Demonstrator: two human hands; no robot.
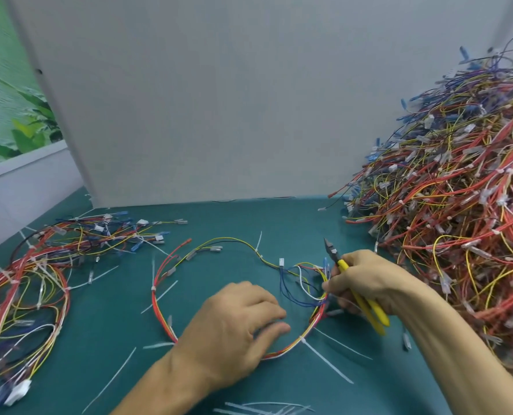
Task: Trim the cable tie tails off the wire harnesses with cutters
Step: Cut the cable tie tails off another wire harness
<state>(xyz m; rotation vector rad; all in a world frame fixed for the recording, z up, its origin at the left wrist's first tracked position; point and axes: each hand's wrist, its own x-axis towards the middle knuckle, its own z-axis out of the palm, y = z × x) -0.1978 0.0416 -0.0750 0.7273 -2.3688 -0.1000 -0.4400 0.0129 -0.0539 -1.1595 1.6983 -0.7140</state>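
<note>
A wire harness (159,298) of red, yellow, blue and white wires lies in a loop on the green mat, with several white cable tie tails (327,360) sticking out of it. My left hand (234,327) rests palm down on the loop's near side, fingers loosely curved over the wires. My right hand (366,280) grips yellow-handled cutters (357,295), jaws pointing up and away, while its fingertips touch the harness's right side by the blue wires.
A tall heap of tangled harnesses (459,205) fills the right side. A smaller batch of harnesses (39,274) lies at the left. Loose cut tie tails (267,408) litter the mat's near edge. A grey partition (204,100) stands behind the mat.
</note>
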